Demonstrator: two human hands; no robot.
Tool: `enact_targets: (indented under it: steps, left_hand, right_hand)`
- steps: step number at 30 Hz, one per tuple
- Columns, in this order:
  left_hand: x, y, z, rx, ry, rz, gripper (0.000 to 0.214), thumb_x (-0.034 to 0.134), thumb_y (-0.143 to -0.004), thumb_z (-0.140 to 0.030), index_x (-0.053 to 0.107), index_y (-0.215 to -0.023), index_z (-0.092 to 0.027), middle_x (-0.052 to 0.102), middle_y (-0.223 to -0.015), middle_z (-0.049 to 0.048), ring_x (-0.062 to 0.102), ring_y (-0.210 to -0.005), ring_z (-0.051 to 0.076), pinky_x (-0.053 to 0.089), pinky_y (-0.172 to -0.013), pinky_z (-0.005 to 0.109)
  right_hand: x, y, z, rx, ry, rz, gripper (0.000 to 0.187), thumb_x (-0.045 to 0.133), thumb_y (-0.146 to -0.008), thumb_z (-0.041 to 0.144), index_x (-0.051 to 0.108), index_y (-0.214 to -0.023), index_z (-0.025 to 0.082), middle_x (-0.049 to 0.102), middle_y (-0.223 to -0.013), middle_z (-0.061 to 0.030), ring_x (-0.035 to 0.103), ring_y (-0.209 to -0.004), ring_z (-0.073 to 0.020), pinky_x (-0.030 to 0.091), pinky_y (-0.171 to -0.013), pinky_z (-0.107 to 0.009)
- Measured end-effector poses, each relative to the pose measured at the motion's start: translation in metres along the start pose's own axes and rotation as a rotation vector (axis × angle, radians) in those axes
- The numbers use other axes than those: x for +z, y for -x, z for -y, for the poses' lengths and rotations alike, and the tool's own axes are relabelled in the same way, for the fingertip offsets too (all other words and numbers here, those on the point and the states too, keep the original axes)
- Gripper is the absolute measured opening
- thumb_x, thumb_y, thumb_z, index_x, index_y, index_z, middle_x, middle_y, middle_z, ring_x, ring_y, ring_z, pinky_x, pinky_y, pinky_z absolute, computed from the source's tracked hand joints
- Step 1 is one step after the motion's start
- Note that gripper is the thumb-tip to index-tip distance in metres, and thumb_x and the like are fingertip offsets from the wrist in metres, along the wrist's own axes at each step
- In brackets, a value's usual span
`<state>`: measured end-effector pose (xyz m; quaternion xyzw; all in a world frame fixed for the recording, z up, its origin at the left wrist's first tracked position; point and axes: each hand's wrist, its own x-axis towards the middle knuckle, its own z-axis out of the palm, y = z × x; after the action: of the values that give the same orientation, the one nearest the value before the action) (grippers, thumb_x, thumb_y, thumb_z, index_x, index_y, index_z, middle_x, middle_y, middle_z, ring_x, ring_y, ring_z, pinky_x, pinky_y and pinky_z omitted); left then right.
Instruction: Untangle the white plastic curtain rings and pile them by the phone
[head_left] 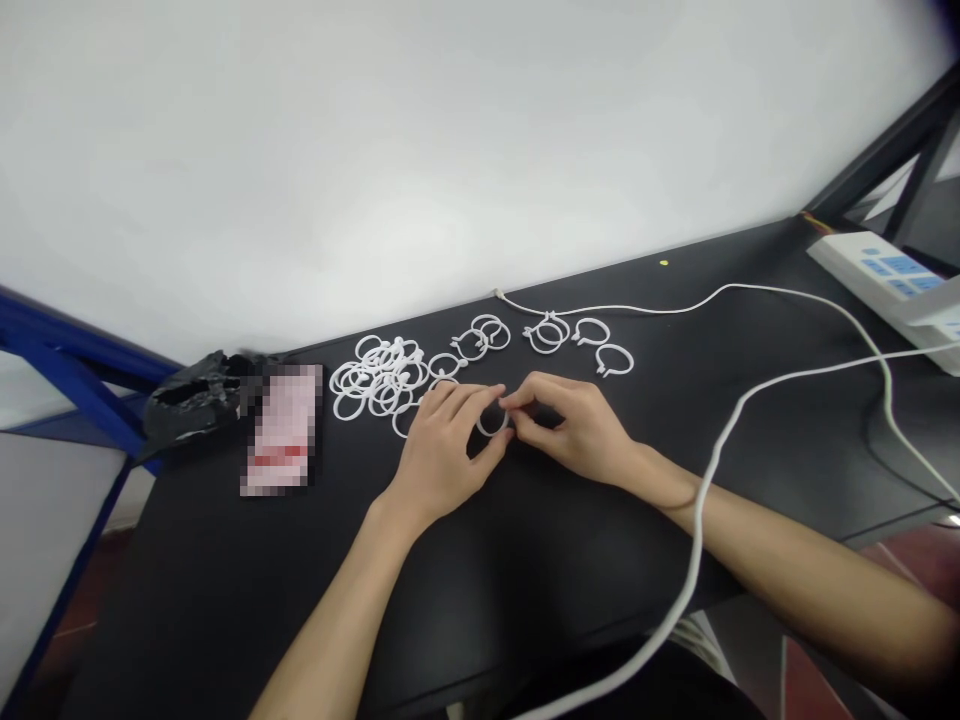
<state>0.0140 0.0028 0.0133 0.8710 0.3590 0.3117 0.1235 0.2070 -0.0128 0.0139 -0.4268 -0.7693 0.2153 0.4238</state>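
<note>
White ring [493, 424] is being held low over the middle of the desk [225, 600], pinched from both sides. Ring heap [379, 385] is lying just behind the left hand [439, 455], whose fingers are closing narrowly on the ring. The right hand [581, 435] is pinching its other edge, and a cable [700, 520] is crossing the right forearm.

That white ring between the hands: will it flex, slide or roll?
Probably light and springy: the white ring is thin, pinched between left hand and right hand. Rings in the pile lie flat, so rolling seems unlikely; it may slide on the smooth black table.
</note>
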Motion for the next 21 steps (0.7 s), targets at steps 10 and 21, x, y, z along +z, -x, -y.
enact_targets:
  steps: [10,21]
  left_hand:
    - [-0.006,0.001,0.019,-0.251,-0.397,-0.182,0.035,0.055,-0.092,-0.027,0.059,-0.124,-0.015,0.065,-0.118,0.0117,0.054,-0.111,0.031,0.045,-0.099,0.048]
    - [-0.004,0.002,0.028,-0.400,-0.453,-0.112,0.044,0.055,-0.091,-0.027,0.054,-0.131,-0.011,0.058,-0.133,0.0162,0.045,-0.125,0.037,0.039,-0.103,0.055]
  right_hand:
    - [0.017,-0.018,-0.021,0.007,0.634,0.156,0.037,0.050,-0.096,0.026,0.054,-0.130,0.013,0.064,-0.104,-0.0130,0.060,-0.094,-0.0254,0.050,-0.086,-0.040]
    - [0.026,-0.045,-0.027,0.165,0.781,0.236,0.026,0.042,-0.101,0.030,0.064,-0.105,0.018,0.067,-0.100,-0.0079,0.064,-0.079,-0.0192,0.033,-0.056,-0.029]
